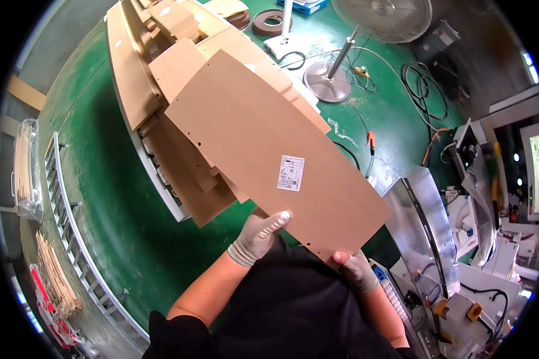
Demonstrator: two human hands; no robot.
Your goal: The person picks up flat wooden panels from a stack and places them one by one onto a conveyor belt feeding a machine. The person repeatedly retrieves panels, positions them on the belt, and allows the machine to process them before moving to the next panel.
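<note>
A long tan wooden panel with a white printed label and several small drilled holes is held up before me at a slant. My left hand, in a pale glove, grips its near long edge with the thumb on top; the other fingers are hidden beneath. My right hand, also gloved but with a bare thumb tip, closes on the panel's near right corner. Beyond the panel's far left end lies a stack of similar tan boards, partly covered by it.
A fan on a round metal base stands on the green floor, with cables around it. Machinery with a metal guard is close on my right. A roller conveyor runs along the left, beside bundled wooden strips.
</note>
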